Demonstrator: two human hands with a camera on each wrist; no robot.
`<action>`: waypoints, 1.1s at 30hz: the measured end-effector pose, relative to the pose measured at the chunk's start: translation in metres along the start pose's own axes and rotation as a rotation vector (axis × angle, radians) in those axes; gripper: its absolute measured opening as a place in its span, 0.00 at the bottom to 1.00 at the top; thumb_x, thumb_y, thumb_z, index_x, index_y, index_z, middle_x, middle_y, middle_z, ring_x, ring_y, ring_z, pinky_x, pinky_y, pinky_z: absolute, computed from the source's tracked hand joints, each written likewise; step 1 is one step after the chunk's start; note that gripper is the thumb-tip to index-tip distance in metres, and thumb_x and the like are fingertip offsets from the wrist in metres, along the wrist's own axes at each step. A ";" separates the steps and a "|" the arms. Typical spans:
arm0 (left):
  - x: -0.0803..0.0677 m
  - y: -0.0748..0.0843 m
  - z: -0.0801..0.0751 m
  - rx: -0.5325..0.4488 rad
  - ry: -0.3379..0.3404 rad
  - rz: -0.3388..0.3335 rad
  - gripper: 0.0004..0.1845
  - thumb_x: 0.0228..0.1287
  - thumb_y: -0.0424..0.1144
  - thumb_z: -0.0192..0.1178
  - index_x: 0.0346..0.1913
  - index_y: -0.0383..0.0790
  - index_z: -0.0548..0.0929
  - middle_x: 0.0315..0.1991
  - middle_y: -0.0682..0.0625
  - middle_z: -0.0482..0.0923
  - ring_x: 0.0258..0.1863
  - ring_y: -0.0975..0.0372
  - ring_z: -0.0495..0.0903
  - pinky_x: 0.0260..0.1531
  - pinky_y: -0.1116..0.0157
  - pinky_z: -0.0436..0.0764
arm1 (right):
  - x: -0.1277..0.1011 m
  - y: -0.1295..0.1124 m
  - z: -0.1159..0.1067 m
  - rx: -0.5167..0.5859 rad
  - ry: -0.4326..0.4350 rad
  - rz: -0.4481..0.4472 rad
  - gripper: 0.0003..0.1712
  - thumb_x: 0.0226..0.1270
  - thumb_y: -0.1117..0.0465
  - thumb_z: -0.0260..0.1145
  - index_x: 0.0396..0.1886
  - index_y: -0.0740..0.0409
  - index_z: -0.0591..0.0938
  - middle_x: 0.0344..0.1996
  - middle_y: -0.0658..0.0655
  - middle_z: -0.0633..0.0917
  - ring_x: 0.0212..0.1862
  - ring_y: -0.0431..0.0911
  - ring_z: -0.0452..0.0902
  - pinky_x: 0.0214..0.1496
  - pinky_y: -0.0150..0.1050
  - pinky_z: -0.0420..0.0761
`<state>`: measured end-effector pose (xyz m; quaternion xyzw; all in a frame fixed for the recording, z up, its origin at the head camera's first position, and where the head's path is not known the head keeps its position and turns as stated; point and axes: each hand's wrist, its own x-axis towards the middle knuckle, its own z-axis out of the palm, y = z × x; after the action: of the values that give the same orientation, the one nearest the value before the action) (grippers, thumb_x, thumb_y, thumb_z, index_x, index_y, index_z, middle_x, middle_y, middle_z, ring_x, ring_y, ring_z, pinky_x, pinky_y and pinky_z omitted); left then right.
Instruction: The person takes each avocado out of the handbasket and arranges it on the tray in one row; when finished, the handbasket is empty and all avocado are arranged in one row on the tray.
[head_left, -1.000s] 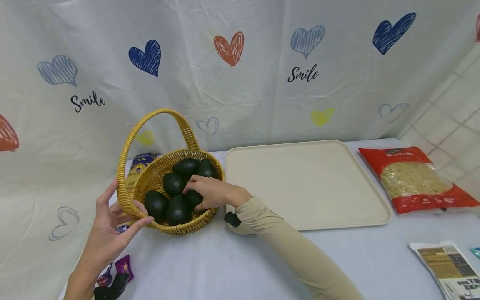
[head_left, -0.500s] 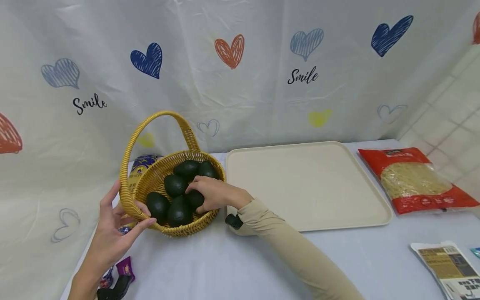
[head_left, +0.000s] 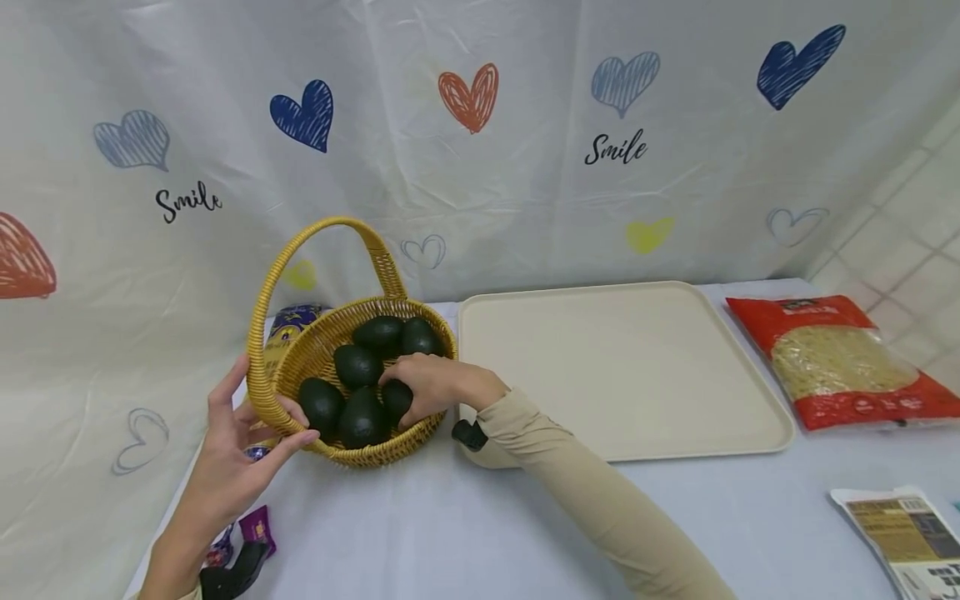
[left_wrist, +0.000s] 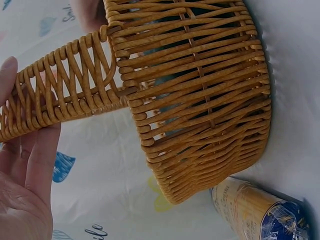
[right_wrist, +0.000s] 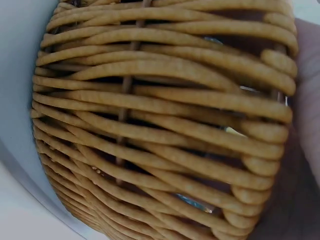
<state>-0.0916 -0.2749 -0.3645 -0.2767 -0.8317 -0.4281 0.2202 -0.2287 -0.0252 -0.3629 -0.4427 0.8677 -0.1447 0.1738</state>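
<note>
A yellow wicker basket (head_left: 390, 450) stands on the pale blue table (head_left: 420, 533), near its left end and close to the heart-print cloth (head_left: 525, 167) hanging behind. The basket's right rim sits just beside the left edge of the cream tray (head_left: 637, 367), whose flat surface offers open room to the right. A purple-and-yellow packet (head_left: 288, 321) lies just behind the basket, and small purple wrappers (head_left: 258, 527) lie on the table in front of it.

Five dark green avocados lie in the basket. The right hand (head_left: 431, 385) reaches over the right rim, fingers curled round one avocado (head_left: 396, 400) at the front right of the heap, which still rests among the others. What shows of this avocado has its long axis running roughly toward and away from the viewer; which end is the narrow one cannot be told.

The left hand (head_left: 240, 450) holds the basket at the base of its arched handle (head_left: 300, 242), thumb and fingers pinching the woven rim. The handle arches upright over the basket.

Farther right lie a red noodle bag (head_left: 840, 358) and a printed packet (head_left: 907, 533) at the table's near right corner.
</note>
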 end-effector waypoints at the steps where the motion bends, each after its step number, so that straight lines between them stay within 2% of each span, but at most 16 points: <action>1: 0.000 0.001 0.000 0.014 0.000 -0.014 0.64 0.52 0.18 0.76 0.82 0.34 0.39 0.39 0.57 0.80 0.34 0.69 0.84 0.41 0.76 0.86 | 0.000 0.000 0.000 0.004 0.007 0.002 0.38 0.65 0.53 0.79 0.73 0.55 0.76 0.68 0.56 0.77 0.69 0.48 0.73 0.70 0.37 0.74; 3: 0.000 0.002 0.000 0.032 -0.003 -0.037 0.69 0.44 0.11 0.75 0.82 0.36 0.39 0.39 0.57 0.79 0.33 0.70 0.84 0.42 0.76 0.86 | -0.002 0.000 0.000 0.016 0.023 0.000 0.38 0.65 0.54 0.79 0.73 0.54 0.76 0.69 0.56 0.76 0.68 0.49 0.73 0.70 0.38 0.75; 6: 0.000 0.002 0.002 0.029 0.006 -0.030 0.70 0.41 0.08 0.74 0.82 0.35 0.39 0.39 0.55 0.80 0.33 0.69 0.84 0.42 0.77 0.85 | -0.006 0.001 0.000 0.039 0.062 -0.012 0.37 0.65 0.56 0.78 0.73 0.53 0.76 0.70 0.56 0.75 0.68 0.50 0.73 0.70 0.40 0.76; 14: 0.000 0.004 0.002 0.042 0.007 -0.043 0.70 0.43 0.10 0.74 0.82 0.36 0.39 0.39 0.57 0.80 0.34 0.70 0.84 0.43 0.77 0.85 | -0.022 0.007 -0.013 0.147 0.192 -0.117 0.38 0.64 0.60 0.76 0.73 0.55 0.75 0.71 0.57 0.73 0.70 0.52 0.71 0.70 0.45 0.75; 19: -0.001 0.005 0.003 0.036 0.020 -0.036 0.71 0.40 0.07 0.73 0.83 0.37 0.40 0.39 0.56 0.80 0.34 0.70 0.84 0.43 0.78 0.84 | -0.043 0.013 -0.028 0.251 0.301 -0.220 0.38 0.61 0.62 0.76 0.72 0.55 0.76 0.67 0.55 0.76 0.66 0.47 0.72 0.67 0.39 0.76; 23: -0.003 0.004 0.004 0.039 0.026 -0.029 0.71 0.38 0.06 0.73 0.83 0.36 0.40 0.39 0.55 0.80 0.33 0.69 0.84 0.43 0.78 0.84 | -0.065 0.023 -0.037 0.329 0.378 -0.281 0.38 0.60 0.62 0.77 0.71 0.53 0.77 0.66 0.52 0.77 0.65 0.44 0.72 0.66 0.40 0.77; 29: -0.004 0.006 0.001 0.078 0.016 -0.050 0.72 0.39 0.10 0.76 0.83 0.37 0.40 0.40 0.56 0.80 0.33 0.69 0.85 0.45 0.79 0.83 | -0.105 0.046 -0.042 0.397 0.440 -0.240 0.40 0.58 0.61 0.82 0.70 0.48 0.78 0.65 0.48 0.78 0.62 0.44 0.73 0.50 0.46 0.84; 33: -0.003 0.006 -0.001 0.089 0.006 -0.040 0.69 0.45 0.19 0.79 0.83 0.36 0.40 0.39 0.54 0.80 0.36 0.70 0.85 0.49 0.80 0.82 | -0.128 0.065 -0.039 0.416 0.452 -0.175 0.40 0.57 0.62 0.82 0.70 0.48 0.78 0.66 0.48 0.78 0.62 0.45 0.74 0.50 0.47 0.86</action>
<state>-0.0852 -0.2733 -0.3624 -0.2488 -0.8545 -0.3958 0.2263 -0.2221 0.1201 -0.3315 -0.4273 0.7948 -0.4281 0.0501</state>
